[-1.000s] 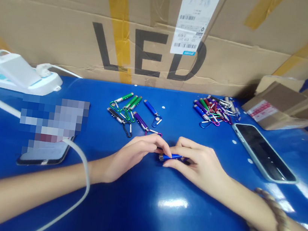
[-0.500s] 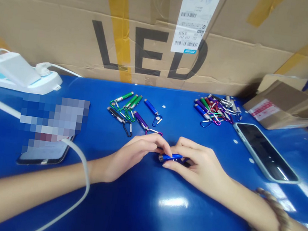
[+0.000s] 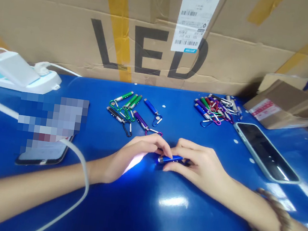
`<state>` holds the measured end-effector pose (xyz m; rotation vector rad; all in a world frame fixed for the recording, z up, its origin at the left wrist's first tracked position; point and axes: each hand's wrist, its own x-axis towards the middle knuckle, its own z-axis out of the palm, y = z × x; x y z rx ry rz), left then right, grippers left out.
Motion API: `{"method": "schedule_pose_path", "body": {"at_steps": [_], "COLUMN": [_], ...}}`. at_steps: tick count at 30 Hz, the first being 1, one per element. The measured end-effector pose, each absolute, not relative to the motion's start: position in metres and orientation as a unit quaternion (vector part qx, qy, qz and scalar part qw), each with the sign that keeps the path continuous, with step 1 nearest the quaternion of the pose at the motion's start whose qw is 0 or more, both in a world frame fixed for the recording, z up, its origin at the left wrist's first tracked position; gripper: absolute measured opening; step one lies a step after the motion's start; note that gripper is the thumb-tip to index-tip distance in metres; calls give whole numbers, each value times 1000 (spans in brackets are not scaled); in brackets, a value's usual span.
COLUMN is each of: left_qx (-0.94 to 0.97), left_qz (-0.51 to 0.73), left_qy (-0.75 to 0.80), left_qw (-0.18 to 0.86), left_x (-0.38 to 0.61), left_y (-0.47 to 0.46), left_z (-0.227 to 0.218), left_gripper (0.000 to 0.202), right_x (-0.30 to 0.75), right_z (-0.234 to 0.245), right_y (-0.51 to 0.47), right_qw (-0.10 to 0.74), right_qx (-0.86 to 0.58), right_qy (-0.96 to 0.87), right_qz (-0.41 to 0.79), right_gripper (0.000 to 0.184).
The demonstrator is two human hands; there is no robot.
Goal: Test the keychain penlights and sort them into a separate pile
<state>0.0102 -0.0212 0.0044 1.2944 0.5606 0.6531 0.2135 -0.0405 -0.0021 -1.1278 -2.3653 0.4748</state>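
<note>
My right hand (image 3: 201, 161) is closed around a small blue keychain flashlight (image 3: 171, 159), its silver head pointing left. The light is on and throws a bright white-blue glow onto the palm of my left hand (image 3: 134, 152). That left hand is cupped in front of the beam with its fingers stretched out, and a fingertip touches the top of the flashlight's barrel. Just beyond my hands lie a purple keychain flashlight (image 3: 141, 120), a black one (image 3: 116, 114), a blue one (image 3: 151, 106) and several green ones (image 3: 135, 101), each with a carabiner clip.
A pile of mixed-colour keychain flashlights (image 3: 214, 108) lies at the back right, beside a phone (image 3: 268, 152) and a small cardboard box (image 3: 289, 103). On the left are another phone (image 3: 43, 157), a white cable (image 3: 81, 159) and a power strip (image 3: 42, 81). A large carton (image 3: 68, 32) stands behind.
The flashlight in my right hand has come on, lighting my left palm and the blue table below it. Both hands have stayed almost in place.
</note>
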Motion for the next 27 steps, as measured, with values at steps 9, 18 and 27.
{"method": "schedule_pose_path", "body": {"at_steps": [9,18,27], "left_qx": [578,571,568], "left_qz": [301,301,296], "left_qy": [242,240,241], "left_qw": [719,725,729], "left_x": [10,10,10], "left_y": [-20,-22,-21], "left_z": [3,2,3], "left_gripper": [23,22,22], "right_x": [213,215,214], "right_z": [-1,1,1], "right_y": [-41,-41,-43], "right_qw": [221,183,188], "right_qx": [-404,-394,-389], "right_qy": [-871,-883,-885], "right_qz": [168,179,174], "right_gripper": [25,28,27]}}
